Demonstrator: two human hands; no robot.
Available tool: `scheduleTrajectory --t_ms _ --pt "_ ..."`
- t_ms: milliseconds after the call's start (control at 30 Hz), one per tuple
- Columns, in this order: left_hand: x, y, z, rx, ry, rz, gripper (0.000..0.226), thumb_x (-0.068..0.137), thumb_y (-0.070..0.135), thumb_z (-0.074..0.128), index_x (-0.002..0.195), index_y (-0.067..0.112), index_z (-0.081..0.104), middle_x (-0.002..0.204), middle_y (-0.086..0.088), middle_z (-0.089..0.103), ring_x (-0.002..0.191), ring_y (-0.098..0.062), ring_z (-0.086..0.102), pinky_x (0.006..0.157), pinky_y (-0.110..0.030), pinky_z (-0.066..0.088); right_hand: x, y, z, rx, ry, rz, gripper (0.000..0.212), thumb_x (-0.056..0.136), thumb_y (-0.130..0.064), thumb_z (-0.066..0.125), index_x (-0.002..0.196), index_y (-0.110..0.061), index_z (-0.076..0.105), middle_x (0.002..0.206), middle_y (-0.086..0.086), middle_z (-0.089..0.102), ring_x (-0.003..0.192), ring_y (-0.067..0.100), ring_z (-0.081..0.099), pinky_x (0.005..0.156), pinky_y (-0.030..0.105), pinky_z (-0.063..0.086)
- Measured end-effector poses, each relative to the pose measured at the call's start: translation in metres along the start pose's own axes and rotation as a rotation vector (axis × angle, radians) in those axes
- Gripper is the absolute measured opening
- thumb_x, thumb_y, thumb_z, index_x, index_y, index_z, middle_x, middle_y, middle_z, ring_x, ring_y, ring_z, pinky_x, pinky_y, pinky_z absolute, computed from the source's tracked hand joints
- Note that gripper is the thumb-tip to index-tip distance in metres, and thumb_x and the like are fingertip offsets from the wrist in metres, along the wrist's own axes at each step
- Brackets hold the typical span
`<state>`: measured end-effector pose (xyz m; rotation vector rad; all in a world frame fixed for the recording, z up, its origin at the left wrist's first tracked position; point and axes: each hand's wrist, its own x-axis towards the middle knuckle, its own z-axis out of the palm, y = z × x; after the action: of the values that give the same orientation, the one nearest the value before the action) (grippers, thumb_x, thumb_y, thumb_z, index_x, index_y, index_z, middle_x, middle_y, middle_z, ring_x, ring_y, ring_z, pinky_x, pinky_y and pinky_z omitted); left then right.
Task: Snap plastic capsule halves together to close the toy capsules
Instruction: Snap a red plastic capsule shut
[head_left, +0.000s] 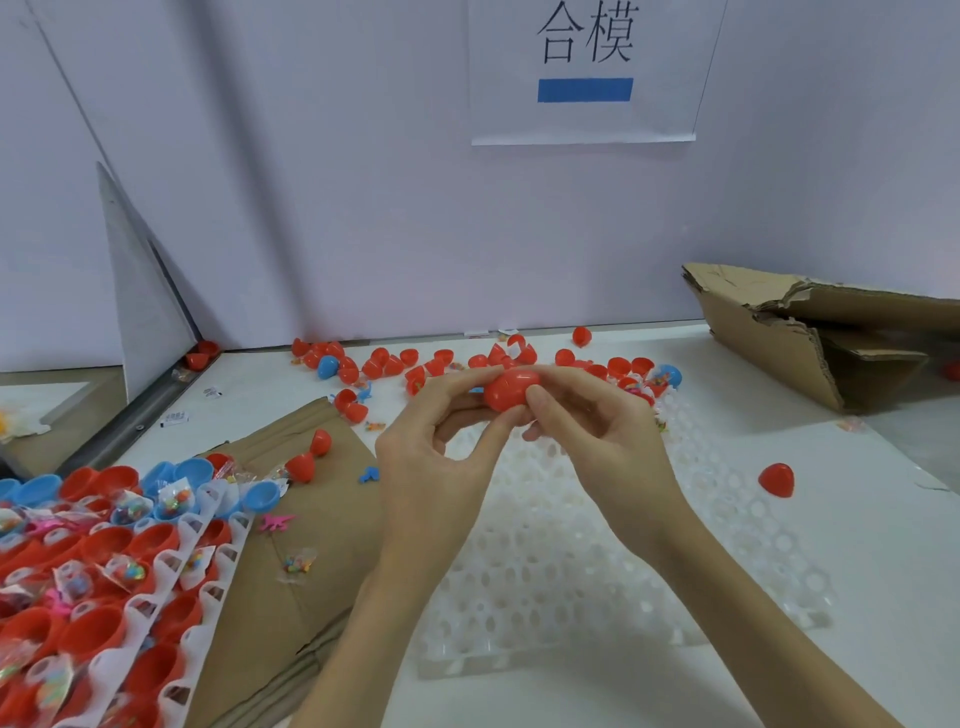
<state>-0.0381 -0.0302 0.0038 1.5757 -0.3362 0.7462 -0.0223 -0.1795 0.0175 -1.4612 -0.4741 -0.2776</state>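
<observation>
While the filled tray (156, 587) of open red and blue halves sits at the near left, an empty white tray (597, 545) is seen below the hands. Above it, a red capsule (511, 389) is pinched between the left hand (436, 457) and the right hand (597, 431) — fingers and thumbs curled round opposite ends. The halves appear to be met; whether they are fully snapped cannot be told. A firm squeeze along the seam is probably called for next. Farther back, loose halves (467, 364) are scattered by the wall — beside torn cardboard (810, 332).
</observation>
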Motion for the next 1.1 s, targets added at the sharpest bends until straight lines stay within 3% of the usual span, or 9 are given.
scheduleTrajectory --t_ms 333,533,833,933,1100 --pt "-0.001 0.008 0.002 -0.116 -0.009 -0.079 0.031 0.087 0.011 0.081 0.116 0.021 0.077 0.112 0.004 0.077 0.107 -0.017 0.074 0.088 -0.019 0.058 0.003 0.005 -0.004 0.044 -0.020 0.045 0.029 0.092 -0.029 0.064 0.118 -0.018 0.070 0.102 -0.004 0.077 0.096 0.018 0.074 0.082 0.021 0.058" --pt "-0.001 0.011 0.000 -0.122 -0.019 -0.127 0.028 0.087 0.003 0.079 0.113 0.016 0.078 0.109 0.003 0.079 0.103 -0.010 0.074 0.086 -0.015 0.056 0.004 0.008 -0.007 -0.046 -0.043 -0.021 0.026 0.097 -0.016 0.063 0.121 -0.011 0.068 0.104 -0.002 0.076 0.098 0.020 0.073 0.085 0.028 0.060" --pt "-0.001 0.013 0.000 -0.172 -0.021 -0.203 0.034 0.087 0.006 0.080 0.116 0.022 0.077 0.107 0.009 0.079 0.103 -0.009 0.075 0.090 -0.018 0.057 0.002 0.012 -0.006 -0.250 -0.016 -0.149 0.023 0.097 -0.016 0.063 0.119 -0.017 0.067 0.108 -0.007 0.073 0.098 0.014 0.072 0.085 0.021 0.057" --pt "0.000 0.014 0.000 -0.275 -0.017 -0.242 0.037 0.087 0.005 0.080 0.121 0.019 0.074 0.110 0.004 0.079 0.107 -0.011 0.074 0.090 -0.016 0.056 0.001 0.012 -0.004 -0.215 -0.005 -0.174 0.023 0.097 -0.017 0.062 0.120 -0.016 0.066 0.110 -0.004 0.073 0.102 0.017 0.072 0.087 0.022 0.057" --pt "0.000 0.016 -0.001 -0.290 -0.004 -0.274 0.030 0.085 0.008 0.081 0.112 0.020 0.080 0.103 0.000 0.080 0.099 -0.012 0.076 0.087 -0.015 0.056 0.001 0.009 -0.003 -0.205 0.001 -0.205 0.025 0.096 -0.020 0.062 0.120 -0.014 0.067 0.108 -0.003 0.073 0.101 0.018 0.072 0.086 0.020 0.056"
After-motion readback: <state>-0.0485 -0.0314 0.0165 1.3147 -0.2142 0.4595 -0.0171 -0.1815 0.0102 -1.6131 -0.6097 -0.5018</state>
